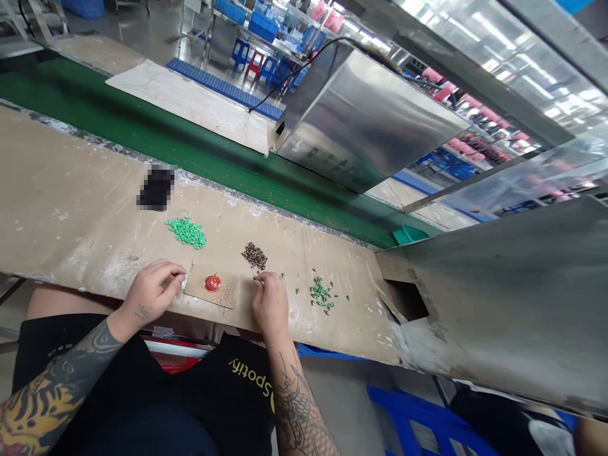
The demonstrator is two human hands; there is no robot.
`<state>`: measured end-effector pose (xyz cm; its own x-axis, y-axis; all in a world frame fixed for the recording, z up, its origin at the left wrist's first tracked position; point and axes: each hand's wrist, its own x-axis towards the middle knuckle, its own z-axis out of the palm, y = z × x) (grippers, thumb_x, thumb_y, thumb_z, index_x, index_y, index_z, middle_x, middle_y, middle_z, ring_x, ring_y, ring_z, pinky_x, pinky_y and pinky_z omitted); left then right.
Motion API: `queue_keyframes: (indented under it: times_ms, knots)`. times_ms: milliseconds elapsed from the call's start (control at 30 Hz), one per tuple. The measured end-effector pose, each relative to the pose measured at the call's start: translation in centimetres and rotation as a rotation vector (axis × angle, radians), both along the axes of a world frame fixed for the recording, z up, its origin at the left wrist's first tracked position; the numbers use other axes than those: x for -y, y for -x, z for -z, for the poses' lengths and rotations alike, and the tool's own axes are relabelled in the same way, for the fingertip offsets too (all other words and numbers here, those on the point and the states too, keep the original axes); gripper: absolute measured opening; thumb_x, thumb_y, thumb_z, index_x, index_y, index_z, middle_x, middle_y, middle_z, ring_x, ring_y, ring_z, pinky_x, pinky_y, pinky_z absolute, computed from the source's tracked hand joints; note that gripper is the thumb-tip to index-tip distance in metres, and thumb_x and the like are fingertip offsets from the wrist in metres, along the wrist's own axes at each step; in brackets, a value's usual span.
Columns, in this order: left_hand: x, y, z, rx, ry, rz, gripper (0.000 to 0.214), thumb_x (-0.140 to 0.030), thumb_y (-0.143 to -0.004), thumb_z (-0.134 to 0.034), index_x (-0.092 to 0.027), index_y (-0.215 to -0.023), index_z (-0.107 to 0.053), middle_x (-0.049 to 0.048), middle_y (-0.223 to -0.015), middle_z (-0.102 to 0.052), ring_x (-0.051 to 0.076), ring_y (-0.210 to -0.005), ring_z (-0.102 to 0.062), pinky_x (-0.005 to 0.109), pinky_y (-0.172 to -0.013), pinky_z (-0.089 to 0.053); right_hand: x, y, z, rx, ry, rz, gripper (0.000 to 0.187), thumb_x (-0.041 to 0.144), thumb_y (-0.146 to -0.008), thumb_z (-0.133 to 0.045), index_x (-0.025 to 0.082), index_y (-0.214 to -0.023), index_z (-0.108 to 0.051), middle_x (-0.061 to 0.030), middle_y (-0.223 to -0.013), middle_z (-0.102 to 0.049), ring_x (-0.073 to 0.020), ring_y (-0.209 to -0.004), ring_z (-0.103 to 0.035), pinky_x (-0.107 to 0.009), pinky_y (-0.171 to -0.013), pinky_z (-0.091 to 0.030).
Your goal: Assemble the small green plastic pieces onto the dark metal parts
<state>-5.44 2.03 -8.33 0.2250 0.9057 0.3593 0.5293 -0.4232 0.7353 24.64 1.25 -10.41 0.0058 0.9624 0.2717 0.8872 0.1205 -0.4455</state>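
My left hand [152, 292] rests at the near edge of a beige work board [71, 190], its fingertips pinched together beside a cardboard square [228, 294]. On that square sits a round red piece [212, 283] with a sprinkle of tan grains [227, 294]. My right hand [270, 304] is at the square's right corner, just below a heap of dark brown beads [254, 256]. Whatever either pinch holds is too small to see. A heap of green beads [187, 232] lies farther left, and scattered green and dark pieces [320, 294] lie right of my right hand.
A blurred black patch [156, 188] covers something on the board. Behind the board run a green conveyor belt [142, 120] and a stainless steel hood [361, 120]. A grey metal cover [498, 278] stands at the right, and a blue stool [418, 418] sits below.
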Motion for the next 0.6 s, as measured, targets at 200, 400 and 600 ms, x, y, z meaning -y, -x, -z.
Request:
queue_keyframes:
  times_ms: [200, 400, 600]
  knots:
    - [3.2, -4.1, -2.1, 0.148, 0.154, 0.284, 0.014, -0.020, -0.098, -0.055, -0.021, -0.089, -0.066, 0.0018, -0.083, -0.071, 0.018, -0.079, -0.066, 0.030, -0.076, -0.050, 1.2, 0.6, 0.6, -0.119, 0.036, 0.038, 0.019, 0.025, -0.097, -0.046, 0.020, -0.096, -0.065, -0.0118, -0.094, -0.070, -0.0277, -0.092, -0.064, -0.043, -0.084, -0.052]
    - [4.1, -4.9, -1.4, 0.157, 0.250, 0.349, 0.013, -0.020, -0.097, -0.055, -0.021, -0.092, -0.066, 0.0008, -0.085, -0.071, 0.018, -0.081, -0.065, 0.030, -0.077, -0.048, 1.2, -0.2, 0.8, -0.262, 0.043, 0.106, 0.017, 0.029, -0.094, -0.054, 0.018, -0.100, -0.065, -0.0118, -0.095, -0.073, -0.0259, -0.087, -0.068, -0.043, -0.083, -0.056]
    - [4.8, -5.6, -1.9, 0.218, 0.437, 0.288, 0.010, -0.023, -0.096, -0.059, -0.022, -0.097, -0.069, 0.0004, -0.087, -0.073, 0.017, -0.080, -0.067, 0.029, -0.075, -0.050, 5.2, 2.5, -1.7, -0.510, 0.070, -0.059, 0.013, 0.030, -0.099, -0.058, 0.023, -0.103, -0.068, -0.0062, -0.097, -0.073, -0.0202, -0.091, -0.070, -0.035, -0.082, -0.057]
